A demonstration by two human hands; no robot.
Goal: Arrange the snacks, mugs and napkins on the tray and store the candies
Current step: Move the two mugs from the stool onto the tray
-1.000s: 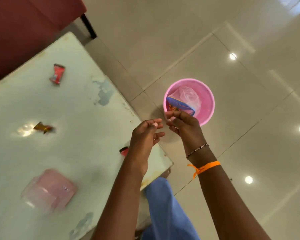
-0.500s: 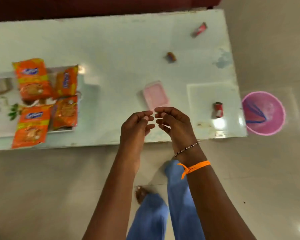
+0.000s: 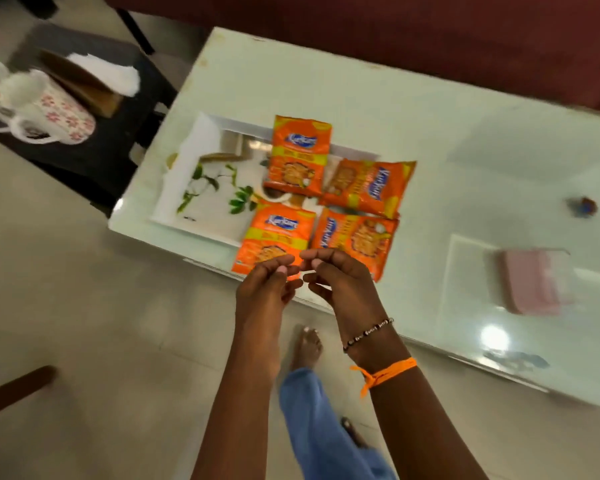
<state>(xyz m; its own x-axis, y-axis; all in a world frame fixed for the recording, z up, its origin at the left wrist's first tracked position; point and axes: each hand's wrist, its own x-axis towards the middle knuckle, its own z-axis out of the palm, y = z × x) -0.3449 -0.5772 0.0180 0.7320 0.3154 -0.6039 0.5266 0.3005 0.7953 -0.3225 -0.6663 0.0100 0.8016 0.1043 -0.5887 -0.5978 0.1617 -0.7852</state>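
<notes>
A white tray (image 3: 201,188) with a leaf print lies on the pale glass table (image 3: 413,109). Several orange snack packets (image 3: 300,155) cover its right half. My left hand (image 3: 267,289) and my right hand (image 3: 342,284) hover over the table's near edge, just in front of the nearest packet (image 3: 274,237). Their fingers are curled and the fingertips almost meet; I see nothing held in them. Two flowered mugs (image 3: 65,116) and white napkins (image 3: 108,76) sit on a dark side table (image 3: 101,154) at the left. One wrapped candy (image 3: 584,206) lies far right on the table.
A blurred pink plastic box (image 3: 534,285) rests on the table's right part. A dark red sofa (image 3: 430,32) runs behind the table. My leg in blue trousers (image 3: 323,427) and bare foot stand on the tiled floor. A brown wooden piece (image 3: 14,386) shows at lower left.
The view has swung left, from the pink bin on the floor past the candies to the tray end of the table. My hands stay close together in front of me.
</notes>
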